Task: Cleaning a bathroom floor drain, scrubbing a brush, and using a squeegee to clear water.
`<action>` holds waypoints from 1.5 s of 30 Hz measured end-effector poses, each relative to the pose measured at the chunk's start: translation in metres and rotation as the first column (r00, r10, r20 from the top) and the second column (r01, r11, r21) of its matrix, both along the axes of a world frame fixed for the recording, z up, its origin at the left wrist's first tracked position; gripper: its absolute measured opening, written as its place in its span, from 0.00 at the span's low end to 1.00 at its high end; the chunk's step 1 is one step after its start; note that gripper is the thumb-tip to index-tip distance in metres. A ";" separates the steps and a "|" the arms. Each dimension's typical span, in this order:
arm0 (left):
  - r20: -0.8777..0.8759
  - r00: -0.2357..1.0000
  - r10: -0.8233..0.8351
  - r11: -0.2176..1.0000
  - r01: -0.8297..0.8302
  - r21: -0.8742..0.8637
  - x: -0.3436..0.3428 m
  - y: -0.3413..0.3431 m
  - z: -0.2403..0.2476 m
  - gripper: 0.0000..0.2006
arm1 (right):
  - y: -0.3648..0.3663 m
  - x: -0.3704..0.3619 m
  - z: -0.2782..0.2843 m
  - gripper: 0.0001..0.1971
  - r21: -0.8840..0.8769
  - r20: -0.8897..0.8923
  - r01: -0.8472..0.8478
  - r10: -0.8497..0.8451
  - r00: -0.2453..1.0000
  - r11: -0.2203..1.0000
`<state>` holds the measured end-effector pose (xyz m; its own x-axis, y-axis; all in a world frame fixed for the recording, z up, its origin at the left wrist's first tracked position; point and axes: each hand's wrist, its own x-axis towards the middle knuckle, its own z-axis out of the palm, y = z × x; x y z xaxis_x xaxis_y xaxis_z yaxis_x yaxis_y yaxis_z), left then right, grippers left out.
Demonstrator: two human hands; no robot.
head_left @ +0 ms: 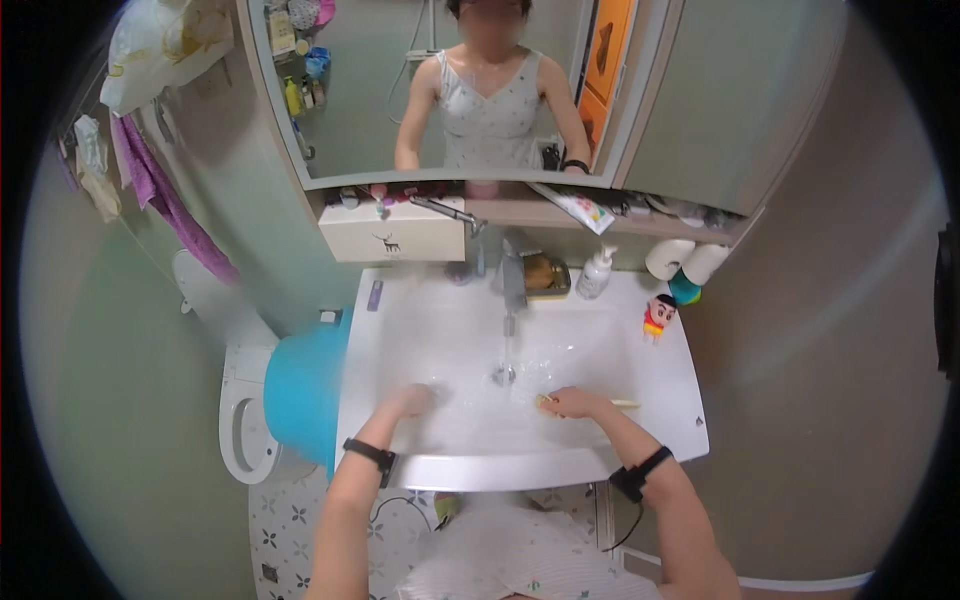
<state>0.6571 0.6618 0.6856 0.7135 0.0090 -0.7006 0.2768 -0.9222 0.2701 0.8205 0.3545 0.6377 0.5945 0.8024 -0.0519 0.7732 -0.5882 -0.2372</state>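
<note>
Water runs from the faucet [513, 280] into the white sink basin [480, 428], splashing round the drain [503, 375]. On the basin's right side, my right hand [574, 403] is closed round a slim tool with a pale yellow handle [625, 404]. The handle sticks out to the right past my hand, and a yellowish end [545, 400] shows by my fingertips; its exact kind is not clear. My left hand [408, 401] is low in the left part of the basin. Its fingers are blurred, and whether they hold anything cannot be made out.
Behind the faucet stand a soap dish [548, 275] and a white pump bottle [596, 273]. A small toy figure [659, 315] is on the right rim, a purple item [375, 295] on the left. Left of the sink are a blue tub [305, 395] and a toilet [240, 430].
</note>
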 end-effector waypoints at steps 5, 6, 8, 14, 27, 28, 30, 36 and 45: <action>0.027 0.876 0.482 0.492 -0.245 -0.836 -0.005 0.015 0.028 0.11 | 0.007 -0.023 0.102 0.21 -0.106 -0.561 0.201 -0.225 0.796 0.974; 0.338 0.882 0.329 0.752 -0.028 -0.658 -0.011 0.028 -0.026 0.12 | 0.012 -0.028 0.095 0.20 -0.321 0.004 0.155 -0.162 0.987 0.934; 0.722 0.675 -0.150 0.989 0.091 0.120 -0.065 0.072 -0.136 0.13 | 0.050 -0.029 0.105 0.19 0.148 -0.207 0.207 -0.174 0.963 0.967; 0.402 0.901 0.164 0.956 -0.045 -0.289 -0.015 0.002 0.002 0.13 | 0.086 0.025 0.187 0.16 0.574 0.080 0.005 -0.062 0.995 0.819; 0.171 0.790 0.588 0.609 -0.293 -0.737 -0.009 0.002 0.105 0.10 | 0.061 0.005 0.198 0.19 0.728 -0.470 0.201 0.264 0.842 0.655; 0.166 0.751 0.640 0.459 -0.199 -0.866 -0.007 0.002 0.115 0.10 | 0.050 -0.003 0.202 0.18 0.601 -0.797 0.505 0.419 0.435 0.619; 0.223 0.848 0.481 0.663 -0.185 -0.725 -0.004 0.008 0.090 0.10 | 0.039 -0.025 0.166 0.18 0.467 -0.882 0.585 0.396 0.256 0.663; -0.035 0.987 0.160 0.973 -0.163 -0.163 0.003 -0.017 0.013 0.11 | 0.023 -0.055 0.044 0.24 0.049 -0.327 0.218 -0.190 0.926 0.975; 0.221 0.968 0.122 0.977 -0.078 -0.198 -0.028 -0.011 -0.018 0.10 | -0.004 -0.045 -0.002 0.20 0.193 -0.316 0.219 -0.151 0.937 0.956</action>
